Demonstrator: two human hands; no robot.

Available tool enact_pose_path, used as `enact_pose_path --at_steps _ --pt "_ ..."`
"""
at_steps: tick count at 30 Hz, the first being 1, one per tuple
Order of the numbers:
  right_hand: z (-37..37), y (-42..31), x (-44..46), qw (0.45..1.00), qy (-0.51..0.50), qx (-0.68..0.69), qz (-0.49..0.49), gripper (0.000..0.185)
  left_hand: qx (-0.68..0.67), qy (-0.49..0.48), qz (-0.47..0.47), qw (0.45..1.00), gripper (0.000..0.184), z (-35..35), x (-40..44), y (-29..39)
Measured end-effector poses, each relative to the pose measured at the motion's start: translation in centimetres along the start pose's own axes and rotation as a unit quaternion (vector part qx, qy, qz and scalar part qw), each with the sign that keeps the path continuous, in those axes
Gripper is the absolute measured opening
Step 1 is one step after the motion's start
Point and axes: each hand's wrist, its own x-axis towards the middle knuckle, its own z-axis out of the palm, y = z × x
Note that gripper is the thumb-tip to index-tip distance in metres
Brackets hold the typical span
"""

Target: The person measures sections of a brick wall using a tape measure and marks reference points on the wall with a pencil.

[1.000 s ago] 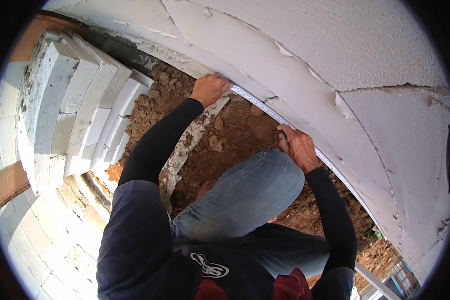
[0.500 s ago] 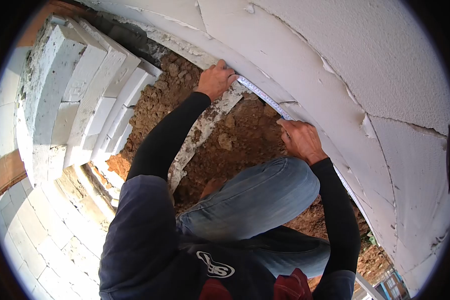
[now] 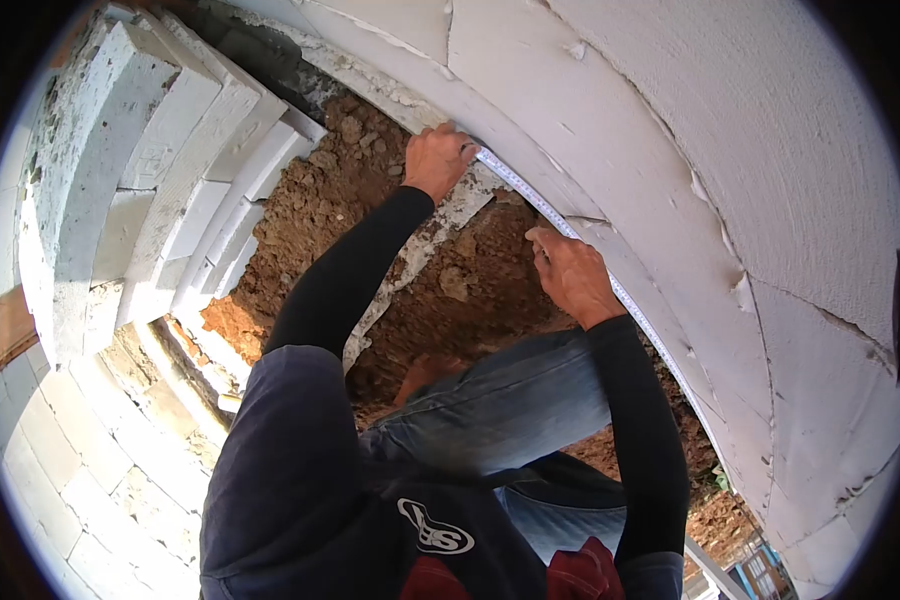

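A wall of pale, smooth-faced blocks [image 3: 670, 130] curves through the wide view from the top down the right side, with cracked, uneven joints between the blocks. On the left rises a stepped stack of white blocks [image 3: 185, 150], chipped and speckled along its outer edge, with sunlit block paving [image 3: 90, 465] below it. Reddish-brown soil [image 3: 450, 300] fills the ground between the stack and the wall, lumpy near the stack. Over it are the person's bent legs in faded blue jeans [image 3: 500, 405]. A narrow, rough concrete strip [image 3: 410, 265] crosses the soil at a slant, passing beside the left forearm in its black sleeve [image 3: 350, 265]. The white tape measure blade [image 3: 530, 194] lies stretched along the foot of the wall, its markings facing up, and runs down past the right hand. The left hand [image 3: 438, 162] has its fingers closed on the upper end of the blade, against the wall base. The right hand [image 3: 577, 278] is just beside the blade, its fingers bent and partly drawn together; whether they grip anything cannot be told.
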Motion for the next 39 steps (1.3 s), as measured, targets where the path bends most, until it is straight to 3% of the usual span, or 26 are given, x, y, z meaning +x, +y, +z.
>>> enact_pose_path --at_steps 10,16,19,25,31,39 --pt "0.9 0.3 2.2 0.993 0.05 -0.074 -0.072 0.027 0.031 -0.012 0.003 0.999 0.024 -0.9 0.6 0.5" --pt "2.3 1.3 2.1 0.981 0.012 -0.169 -0.092 0.021 0.028 -0.023 -0.016 0.999 0.027 -0.9 0.9 0.5" --pt "1.0 -0.3 1.2 0.975 -0.16 -0.157 0.015 0.018 0.031 -0.05 -0.039 0.998 0.029 -1.3 1.3 0.7" --pt "2.6 0.0 -0.2 0.989 -0.132 -0.066 -0.029 0.018 0.03 -0.075 -0.067 0.995 0.03 -1.0 1.3 0.8" --pt "1.5 -0.2 0.5 0.995 -0.082 -0.063 0.004 0.02 0.046 -0.06 -0.059 0.995 0.033 -0.9 1.3 0.7" --pt "1.4 -0.3 0.7 0.984 -0.154 -0.085 0.037 0.022 0.053 -0.084 -0.069 0.993 0.03 -1.5 1.5 1.2"
